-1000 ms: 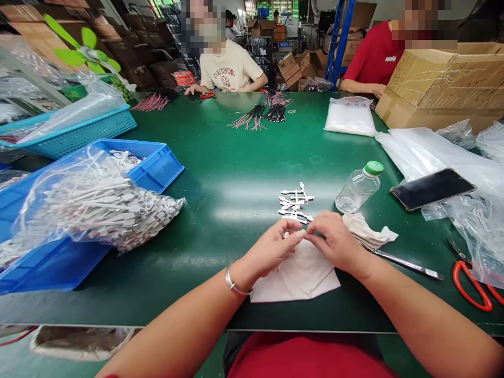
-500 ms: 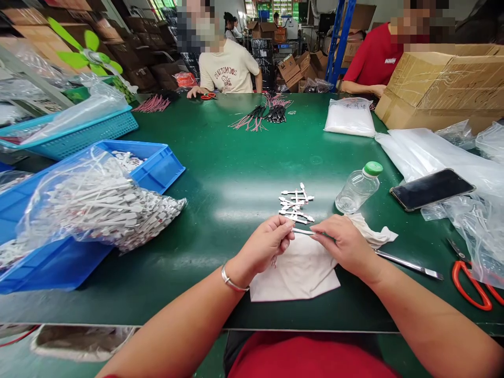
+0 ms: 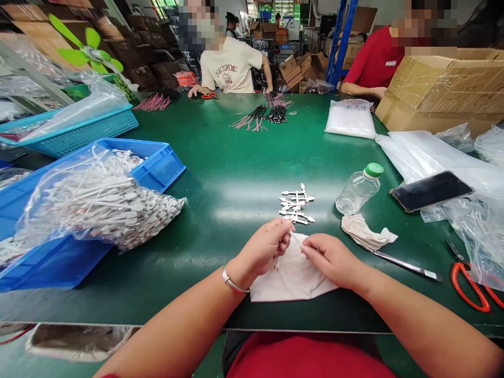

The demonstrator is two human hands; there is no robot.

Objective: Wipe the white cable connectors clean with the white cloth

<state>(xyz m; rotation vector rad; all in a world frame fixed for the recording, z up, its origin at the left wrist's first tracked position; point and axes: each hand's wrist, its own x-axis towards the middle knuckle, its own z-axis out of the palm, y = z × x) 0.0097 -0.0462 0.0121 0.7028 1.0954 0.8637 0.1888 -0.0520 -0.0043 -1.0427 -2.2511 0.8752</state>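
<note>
My left hand (image 3: 268,244) is closed in a pinch on a short white cable (image 3: 296,237); thin wire ends (image 3: 276,263) hang below its fingers. My right hand (image 3: 334,260) is also closed, thumb against forefinger, at the cable's other end. Both hands are above a pale cloth (image 3: 293,283) spread on the table. Just beyond them lies a loose pile of short white cables (image 3: 296,203) with connector ends. How many pieces sit inside my left fist is hidden.
A clear bottle (image 3: 357,191), a crumpled cloth (image 3: 366,233), tweezers (image 3: 411,266), scissors (image 3: 468,286) and a phone (image 3: 432,191) lie right. At left, a bag of white cables (image 3: 106,205) rests on a blue bin (image 3: 165,163). Two people sit across the green table (image 3: 220,142).
My right hand has shifted slightly left and down, nearer my left hand. The cable between them now slants downward to the right instead of lying nearly level.
</note>
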